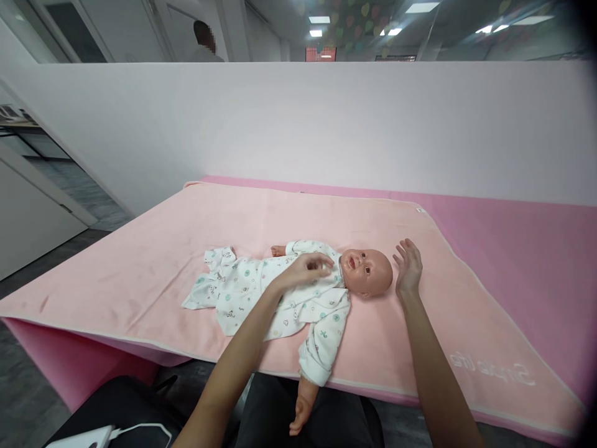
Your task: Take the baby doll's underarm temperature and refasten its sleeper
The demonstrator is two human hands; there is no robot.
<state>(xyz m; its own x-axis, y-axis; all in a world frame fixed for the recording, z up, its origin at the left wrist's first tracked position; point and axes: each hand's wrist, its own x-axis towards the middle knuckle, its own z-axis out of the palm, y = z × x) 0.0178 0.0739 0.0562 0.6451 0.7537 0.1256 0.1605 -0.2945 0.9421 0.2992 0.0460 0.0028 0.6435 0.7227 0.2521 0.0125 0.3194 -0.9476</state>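
Note:
A baby doll [368, 272] lies on its back on a pink blanket [177, 236], its head to the right. It wears a white printed outfit [261, 280] with trouser legs lying flat to the left. One doll arm hangs past the near edge of the blanket. Over the doll's chest is my left hand [310, 269], fingers loosely curved with a gap to the thumb; whether it touches the cloth I cannot tell. My right hand [409, 267] is held open just right of the doll's bald head, palm toward it, gripping nothing.
Under the blanket shows a pink table cover [522, 249]. A low white wall [326, 124] topped with glass runs behind it. Beyond the glass a person [204, 38] is partly visible. At bottom left a white device [84, 437] with a cable rests on something black.

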